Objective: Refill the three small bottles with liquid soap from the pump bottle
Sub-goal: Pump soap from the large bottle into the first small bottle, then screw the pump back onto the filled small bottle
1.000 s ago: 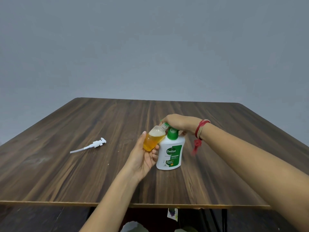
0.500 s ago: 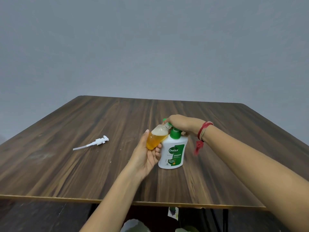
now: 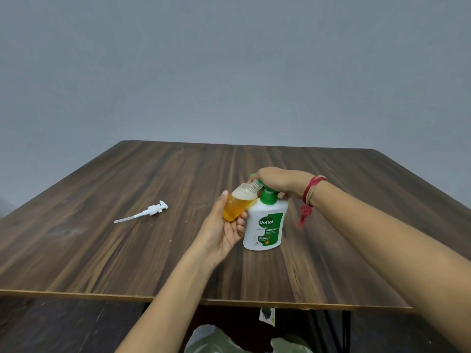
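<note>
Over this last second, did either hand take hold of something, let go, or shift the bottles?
No visible change. The left hand still holds the small bottle tilted, neck under the nozzle; the right hand stays on the pump bottle. The loose white pump lies where it was.

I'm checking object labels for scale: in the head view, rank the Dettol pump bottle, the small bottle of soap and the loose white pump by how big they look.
1. Dettol pump bottle, clearly largest.
2 and 3. Small bottle and loose white pump: unsure; the pump looks longer but thinner, and lies elsewhere on the table.
</note>
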{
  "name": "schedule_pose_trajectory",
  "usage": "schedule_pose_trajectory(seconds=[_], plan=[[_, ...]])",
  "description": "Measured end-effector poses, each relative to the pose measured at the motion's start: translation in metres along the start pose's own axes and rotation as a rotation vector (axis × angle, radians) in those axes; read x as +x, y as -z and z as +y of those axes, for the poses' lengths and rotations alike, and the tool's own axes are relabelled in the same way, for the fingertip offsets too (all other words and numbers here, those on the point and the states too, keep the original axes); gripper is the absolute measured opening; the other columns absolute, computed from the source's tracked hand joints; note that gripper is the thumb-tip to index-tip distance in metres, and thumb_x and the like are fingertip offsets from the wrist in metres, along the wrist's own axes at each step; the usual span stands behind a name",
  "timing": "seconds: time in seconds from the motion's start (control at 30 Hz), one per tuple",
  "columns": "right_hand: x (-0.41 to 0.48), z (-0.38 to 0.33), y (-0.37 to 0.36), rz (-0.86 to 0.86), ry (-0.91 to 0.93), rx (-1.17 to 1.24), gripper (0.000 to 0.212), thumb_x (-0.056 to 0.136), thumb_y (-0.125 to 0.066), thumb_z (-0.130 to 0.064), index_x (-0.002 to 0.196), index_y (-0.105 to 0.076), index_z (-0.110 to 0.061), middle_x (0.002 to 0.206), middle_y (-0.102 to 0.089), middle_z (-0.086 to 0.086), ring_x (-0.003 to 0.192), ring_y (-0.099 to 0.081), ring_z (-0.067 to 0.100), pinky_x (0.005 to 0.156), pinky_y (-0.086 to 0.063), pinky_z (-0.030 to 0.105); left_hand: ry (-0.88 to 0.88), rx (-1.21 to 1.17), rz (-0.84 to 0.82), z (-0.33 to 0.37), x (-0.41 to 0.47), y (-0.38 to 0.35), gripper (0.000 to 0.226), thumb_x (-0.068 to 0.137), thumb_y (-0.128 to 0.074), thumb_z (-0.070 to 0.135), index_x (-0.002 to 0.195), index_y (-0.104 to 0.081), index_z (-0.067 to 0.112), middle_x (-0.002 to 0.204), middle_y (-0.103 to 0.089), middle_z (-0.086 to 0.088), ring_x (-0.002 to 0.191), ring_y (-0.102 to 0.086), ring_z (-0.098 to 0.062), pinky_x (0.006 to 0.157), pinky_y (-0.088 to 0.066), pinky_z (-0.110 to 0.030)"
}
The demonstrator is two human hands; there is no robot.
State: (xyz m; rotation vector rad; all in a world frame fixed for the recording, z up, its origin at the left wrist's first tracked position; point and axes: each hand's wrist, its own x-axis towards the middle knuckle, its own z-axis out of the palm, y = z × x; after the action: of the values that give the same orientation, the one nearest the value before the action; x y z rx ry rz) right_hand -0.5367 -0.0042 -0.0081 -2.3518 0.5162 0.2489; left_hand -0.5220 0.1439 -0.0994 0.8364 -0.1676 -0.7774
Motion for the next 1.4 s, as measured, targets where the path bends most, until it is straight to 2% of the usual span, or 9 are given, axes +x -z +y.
schedule_pose_trajectory(seconds=[0.23, 0.43, 0.7, 0.8, 0.9, 1.03, 1.17, 1.27, 1.4], plan=[[0.0, -0.002, 0.005, 0.027, 0.015, -0.017, 0.025, 0.087, -0.036, -0.026, 0.093, -0.059, -0.018, 0.09, -0.061, 0.007, 0.079, -0.052, 0.021, 0.072, -0.043, 0.034, 0.088, -0.161, -0.18, -0.003, -0.003, 0.006, 0.053, 0.083, -0.057, 0.043, 0.119, -0.056, 0.004, 0.075, -0.061, -0.011, 0.048, -0.057, -0.007, 0.048, -0.051, -0.015], [-0.008, -0.007, 0.009, 0.028, 0.004, -0.003, 0.035, 0.092, -0.033, -0.032, 0.107, -0.064, -0.022, 0.097, -0.063, -0.001, 0.082, -0.049, 0.014, 0.076, -0.034, 0.034, 0.088, -0.365, -0.228, -0.003, -0.01, 0.014, 0.042, 0.086, -0.051, 0.042, 0.106, -0.059, 0.006, 0.073, -0.06, -0.008, 0.049, -0.056, -0.008, 0.046, -0.05, -0.016], [-0.009, -0.004, 0.022, 0.012, 0.065, 0.123, 0.07, 0.076, -0.028, -0.083, 0.103, -0.066, -0.03, 0.102, -0.071, -0.002, 0.089, -0.059, 0.012, 0.086, -0.038, 0.04, -0.027, -0.423, -0.223, 0.006, -0.015, 0.048, 0.039, 0.085, -0.064, 0.04, 0.105, -0.066, 0.007, 0.093, -0.066, -0.007, 0.069, -0.064, -0.013, 0.057, -0.055, -0.025], [-0.026, -0.018, 0.034, 0.177, 0.152, 0.18, 0.068, 0.087, -0.026, -0.07, 0.107, -0.067, -0.02, 0.107, -0.066, -0.002, 0.083, -0.057, 0.01, 0.073, -0.039, 0.025, -0.083, -0.317, -0.233, 0.014, -0.022, 0.061, 0.057, 0.057, -0.09, 0.032, 0.104, -0.071, 0.005, 0.1, -0.069, -0.008, 0.079, -0.067, -0.016, 0.064, -0.057, -0.029], [-0.047, -0.039, 0.044, 0.406, 0.392, 0.351, 0.04, 0.098, -0.037, -0.042, 0.111, -0.062, -0.013, 0.106, -0.06, 0.001, 0.075, -0.054, 0.002, 0.052, -0.04, 0.005, -0.175, -0.193, -0.173, 0.022, -0.032, 0.077, 0.081, 0.046, -0.096, 0.028, 0.116, -0.062, 0.008, 0.104, -0.07, -0.008, 0.083, -0.068, -0.016, 0.068, -0.057, -0.029], [-0.052, -0.064, 0.01, 0.578, 0.641, 0.48, 0.015, 0.093, -0.054, -0.026, 0.106, -0.061, -0.022, 0.099, -0.062, -0.001, 0.078, -0.058, 0.008, 0.07, -0.044, 0.014, -0.323, -0.041, -0.09, 0.037, -0.047, 0.104, 0.084, 0.045, -0.095, 0.031, 0.119, -0.061, 0.014, 0.104, -0.067, -0.004, 0.082, -0.064, -0.009, 0.069, -0.054, -0.023], [-0.01, -0.084, -0.084, 0.422, 0.779, 0.376, 0.012, 0.084, -0.061, -0.02, 0.094, -0.062, -0.026, 0.083, -0.06, -0.014, 0.078, -0.057, 0.006, 0.076, -0.044, 0.017, -0.425, 0.1, 0.025, 0.056, -0.062, 0.127, 0.094, 0.039, -0.096, 0.034, 0.12, -0.054, 0.01, 0.1, -0.07, 0.002, 0.081, -0.064, -0.004, 0.067, -0.052, -0.018], [0.044, -0.093, -0.142, 0.245, 0.633, 0.286, 0.017, 0.084, -0.06, -0.008, 0.099, -0.065, -0.015, 0.082, -0.06, -0.009, 0.072, -0.053, 0.001, 0.064, -0.04, 0.007, -0.475, 0.131, 0.074, 0.065, -0.071, 0.138, 0.097, 0.037, -0.097, 0.032, 0.119, -0.051, 0.01, 0.1, -0.072, 0.002, 0.085, -0.066, -0.005, 0.069, -0.053, -0.018], [0.093, -0.1, -0.179, 0.173, 0.532, 0.035, 0.029, 0.083, -0.057, -0.01, 0.111, -0.06, -0.016, 0.108, -0.059, 0.004, 0.099, -0.054, 0.016, 0.079, -0.037, 0.018, -0.497, 0.185, 0.111, 0.072, -0.081, 0.152, 0.093, 0.044, -0.095, 0.031, 0.124, -0.053, 0.013, 0.111, -0.071, -0.002, 0.099, -0.066, -0.009, 0.077, -0.052, -0.02]])
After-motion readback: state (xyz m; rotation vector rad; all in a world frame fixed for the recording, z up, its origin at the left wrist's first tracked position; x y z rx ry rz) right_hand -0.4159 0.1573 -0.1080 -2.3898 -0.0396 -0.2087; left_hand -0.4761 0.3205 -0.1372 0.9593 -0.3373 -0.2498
